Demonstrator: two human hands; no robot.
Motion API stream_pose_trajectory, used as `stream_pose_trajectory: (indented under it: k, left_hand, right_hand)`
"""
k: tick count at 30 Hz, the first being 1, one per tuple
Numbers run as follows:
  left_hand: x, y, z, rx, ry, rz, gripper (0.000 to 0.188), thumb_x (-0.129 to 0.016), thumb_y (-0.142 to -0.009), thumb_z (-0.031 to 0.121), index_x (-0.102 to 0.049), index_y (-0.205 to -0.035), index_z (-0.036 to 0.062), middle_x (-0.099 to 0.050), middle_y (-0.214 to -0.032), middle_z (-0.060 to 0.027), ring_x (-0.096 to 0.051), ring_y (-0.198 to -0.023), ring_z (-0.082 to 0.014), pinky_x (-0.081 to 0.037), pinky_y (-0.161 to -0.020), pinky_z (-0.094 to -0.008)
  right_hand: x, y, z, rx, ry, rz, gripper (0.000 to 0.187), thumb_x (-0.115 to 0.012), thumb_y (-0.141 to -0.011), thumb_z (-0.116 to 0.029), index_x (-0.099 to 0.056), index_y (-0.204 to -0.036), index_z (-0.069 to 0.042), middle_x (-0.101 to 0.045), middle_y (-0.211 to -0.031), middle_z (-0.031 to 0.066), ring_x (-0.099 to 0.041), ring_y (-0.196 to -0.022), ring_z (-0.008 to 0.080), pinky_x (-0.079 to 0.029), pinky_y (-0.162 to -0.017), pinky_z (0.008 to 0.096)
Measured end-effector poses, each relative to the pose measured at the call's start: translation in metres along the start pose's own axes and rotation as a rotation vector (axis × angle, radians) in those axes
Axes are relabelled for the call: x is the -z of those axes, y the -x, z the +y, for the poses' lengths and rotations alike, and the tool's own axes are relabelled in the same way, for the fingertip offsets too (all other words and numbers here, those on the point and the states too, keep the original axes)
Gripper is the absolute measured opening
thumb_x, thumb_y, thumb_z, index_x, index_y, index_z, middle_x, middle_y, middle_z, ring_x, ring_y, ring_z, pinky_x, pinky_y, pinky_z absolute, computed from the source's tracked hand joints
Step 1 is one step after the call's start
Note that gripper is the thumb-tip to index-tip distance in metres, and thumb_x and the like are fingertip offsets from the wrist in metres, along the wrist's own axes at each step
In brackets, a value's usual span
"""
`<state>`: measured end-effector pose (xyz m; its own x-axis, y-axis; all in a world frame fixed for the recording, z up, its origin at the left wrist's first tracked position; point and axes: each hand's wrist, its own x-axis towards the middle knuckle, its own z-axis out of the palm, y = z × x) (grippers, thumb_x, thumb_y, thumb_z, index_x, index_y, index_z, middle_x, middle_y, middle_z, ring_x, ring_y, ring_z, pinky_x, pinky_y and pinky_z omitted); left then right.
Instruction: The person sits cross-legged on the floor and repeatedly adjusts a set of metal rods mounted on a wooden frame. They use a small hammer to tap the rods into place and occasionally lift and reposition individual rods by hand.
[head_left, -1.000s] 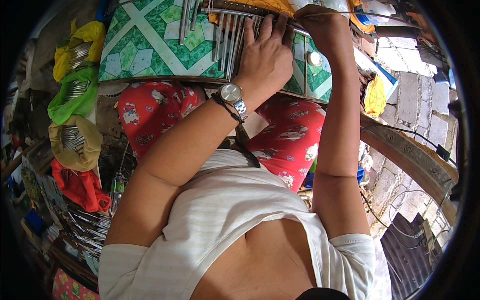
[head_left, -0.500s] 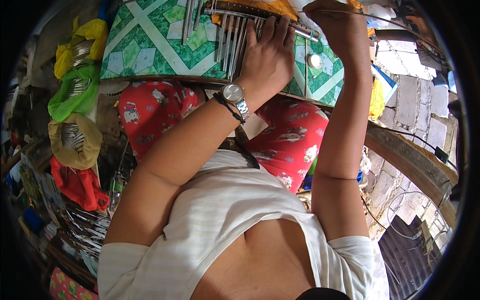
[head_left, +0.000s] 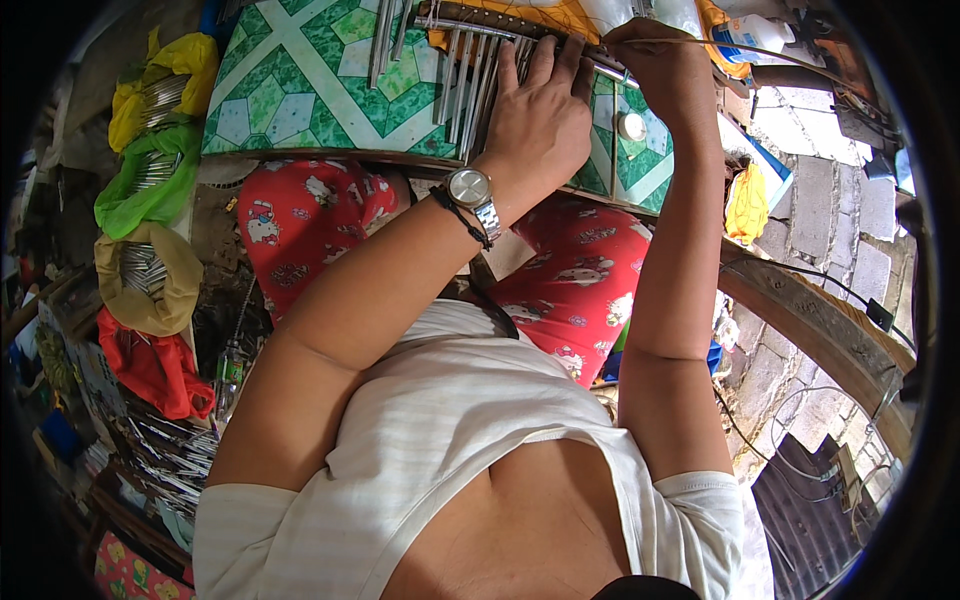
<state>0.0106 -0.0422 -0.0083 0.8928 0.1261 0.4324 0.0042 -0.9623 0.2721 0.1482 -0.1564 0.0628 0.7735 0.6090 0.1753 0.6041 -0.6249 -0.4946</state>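
My left hand (head_left: 540, 118), with a watch (head_left: 469, 187) on its wrist, lies palm down with fingers stretched over a row of slim silver metal tubes (head_left: 470, 85). Beyond its fingertips runs a dark wooden strip (head_left: 500, 24) with small holes along it. To the right, my right hand (head_left: 660, 75) is closed around a long thin tan rod (head_left: 770, 54), which reaches out past the hand to the right. The fingertips of that hand are near the right end of the strip; fine threads show there, too small to follow. Several more tubes (head_left: 382, 45) hang over the green tiled-pattern tabletop (head_left: 300, 70).
A small round white item (head_left: 631, 126) sits on the tabletop. At left, yellow (head_left: 195, 65), green (head_left: 120, 200), tan (head_left: 115, 295) and red (head_left: 165, 375) bags hold metal pieces. A white bottle (head_left: 755, 35) stands at far right, above a curved wooden beam (head_left: 800, 300).
My right hand has shifted slightly left and down with the rod, and the white bottle behind it shows more. My left hand stays on the tubes, barely moved.
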Motion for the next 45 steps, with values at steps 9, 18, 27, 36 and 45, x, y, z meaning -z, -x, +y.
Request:
stream_pose_trajectory:
  k: [9, 18, 27, 36, 45]
  left_hand:
    - [0.001, 0.000, 0.000, 0.007, 0.029, -0.011, 0.047, -0.059, -0.091, 0.020, -0.065, -0.135, 0.0066, -0.051, -0.152, -0.0118, -0.042, -0.142, -0.0330, -0.026, -0.117, -0.0623]
    - [0.001, 0.000, 0.001, 0.001, 0.015, 0.002, 0.045, -0.061, -0.090, 0.021, -0.067, -0.132, 0.0063, -0.052, -0.150, -0.0118, -0.043, -0.140, -0.0329, -0.028, -0.116, -0.0618]
    - [-0.001, -0.001, 0.001, 0.000, 0.029, 0.041, 0.045, -0.062, -0.089, 0.020, -0.067, -0.131, 0.0048, -0.053, -0.149, -0.0120, -0.044, -0.139, -0.0327, -0.029, -0.115, -0.0617]
    - [0.001, -0.002, 0.000, 0.006, 0.034, 0.010, 0.047, -0.060, -0.090, 0.019, -0.065, -0.134, 0.0044, -0.052, -0.150, -0.0126, -0.043, -0.140, -0.0330, -0.028, -0.116, -0.0619]
    - [-0.001, -0.003, -0.001, 0.004, 0.021, -0.023, 0.047, -0.059, -0.091, 0.019, -0.065, -0.135, 0.0037, -0.049, -0.153, -0.0134, -0.041, -0.142, -0.0341, -0.026, -0.118, -0.0621]
  right_hand:
    - [-0.001, -0.001, 0.001, 0.002, -0.003, -0.025, 0.014, -0.072, -0.089, -0.011, -0.078, -0.101, -0.006, -0.079, -0.089, 0.0086, -0.074, -0.083, 0.0113, -0.055, -0.075, 0.0261]
    - [0.000, -0.005, -0.022, -0.018, 0.024, 0.046, 0.011, -0.074, -0.079, -0.006, -0.076, -0.087, 0.001, -0.073, -0.076, 0.0160, -0.070, -0.066, 0.0226, -0.053, -0.063, 0.0351]
    - [-0.002, -0.011, -0.020, -0.114, 0.038, 0.015, 0.014, -0.077, -0.079, -0.010, -0.076, -0.087, 0.002, -0.074, -0.079, 0.0191, -0.072, -0.071, 0.0241, -0.054, -0.066, 0.0358]
    - [-0.015, 0.006, -0.011, 0.057, 0.132, 0.073, 0.013, -0.075, -0.082, -0.020, -0.080, -0.093, -0.013, -0.076, -0.082, 0.0117, -0.075, -0.076, 0.0284, -0.059, -0.070, 0.0355]
    - [-0.018, -0.005, -0.006, 0.063, 0.115, 0.059, 0.013, -0.075, -0.083, -0.021, -0.079, -0.091, -0.012, -0.074, -0.082, 0.0147, -0.072, -0.078, 0.0354, -0.059, -0.072, 0.0405]
